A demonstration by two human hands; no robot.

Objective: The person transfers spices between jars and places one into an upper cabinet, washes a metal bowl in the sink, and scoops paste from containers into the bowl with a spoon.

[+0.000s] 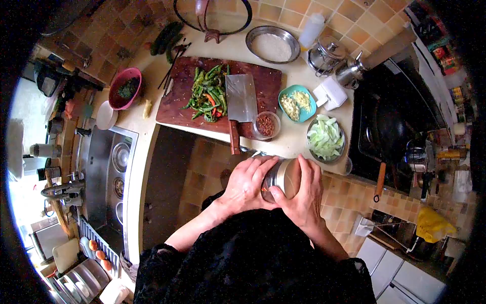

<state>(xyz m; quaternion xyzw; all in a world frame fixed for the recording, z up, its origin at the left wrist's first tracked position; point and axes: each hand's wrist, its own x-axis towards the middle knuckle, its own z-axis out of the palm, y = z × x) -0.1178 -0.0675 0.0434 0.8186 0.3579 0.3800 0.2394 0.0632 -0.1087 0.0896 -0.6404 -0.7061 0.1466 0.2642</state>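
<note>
The left hand clasps a clear round jar at the view's four o'clock, the right hand gripping its gold-rimmed lid (a wooden-handled, rectangular steel cleaver lies at the jar's eleven o'clock).

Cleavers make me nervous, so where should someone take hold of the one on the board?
By its wooden handle, I'd say, coming from the person's side: the handle points that way and juts past the near edge of the cutting board, while the broad blade lies flat beside the peppers.
</note>
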